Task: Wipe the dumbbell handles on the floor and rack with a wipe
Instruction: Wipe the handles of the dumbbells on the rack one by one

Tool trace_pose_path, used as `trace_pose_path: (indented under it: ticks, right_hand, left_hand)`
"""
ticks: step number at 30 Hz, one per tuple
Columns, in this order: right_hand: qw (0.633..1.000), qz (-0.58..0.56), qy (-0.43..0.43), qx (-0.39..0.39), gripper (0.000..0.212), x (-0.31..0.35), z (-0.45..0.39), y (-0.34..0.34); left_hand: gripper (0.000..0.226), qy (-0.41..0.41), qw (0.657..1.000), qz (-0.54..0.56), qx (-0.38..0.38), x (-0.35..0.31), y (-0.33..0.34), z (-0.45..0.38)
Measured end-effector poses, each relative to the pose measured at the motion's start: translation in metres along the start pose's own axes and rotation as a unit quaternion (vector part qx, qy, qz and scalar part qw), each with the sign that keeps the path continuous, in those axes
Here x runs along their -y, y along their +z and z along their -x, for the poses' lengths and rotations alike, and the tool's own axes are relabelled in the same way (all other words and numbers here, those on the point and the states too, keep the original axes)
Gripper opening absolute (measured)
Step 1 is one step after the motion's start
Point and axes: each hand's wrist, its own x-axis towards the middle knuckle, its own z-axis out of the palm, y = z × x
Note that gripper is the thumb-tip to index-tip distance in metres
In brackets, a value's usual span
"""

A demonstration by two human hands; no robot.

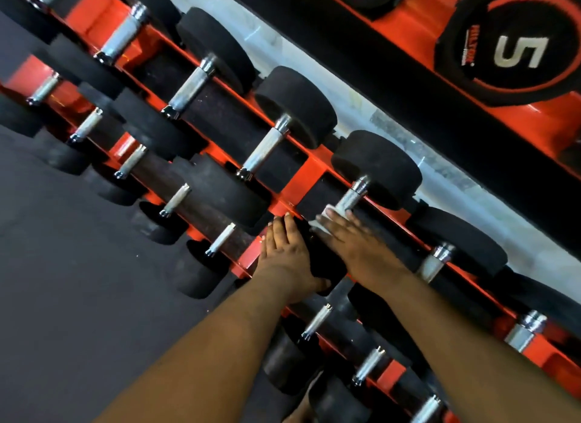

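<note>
Red rack (309,171) holds rows of black dumbbells. Right hand (355,243) presses a white wipe (327,216) against the chrome handle (352,197) on the upper tier; grip apparently closed, though blurred. Left hand (284,249), fingers extended, rests on the dumbbell head (327,265) beside that handle.

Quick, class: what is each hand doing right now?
Left hand: open, fingers straight, resting on a black dumbbell head.
Right hand: holds the white wipe against a dumbbell handle.
</note>
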Motion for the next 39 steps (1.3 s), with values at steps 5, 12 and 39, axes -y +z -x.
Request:
trace_pose_path:
  ticks: [5,12,39]
  right_hand:
    - [0.993,-0.003,0.115,-0.019,0.055,-0.016,-0.008,-0.011]
    - [0.999,-0.006,-0.040,0.023,0.071,-0.014,-0.010,-0.011]
    - [0.989,0.044,-0.123,0.064,0.052,-0.033,-0.003,-0.029]
  left_hand:
    - [0.148,-0.001,1.000,-0.004,-0.007,0.000,0.004,0.001]
    - [0.149,0.000,1.000,-0.006,-0.018,0.001,0.005,0.001]
    - [0.143,0.016,1.000,0.000,0.006,0.002,-0.001,0.002]
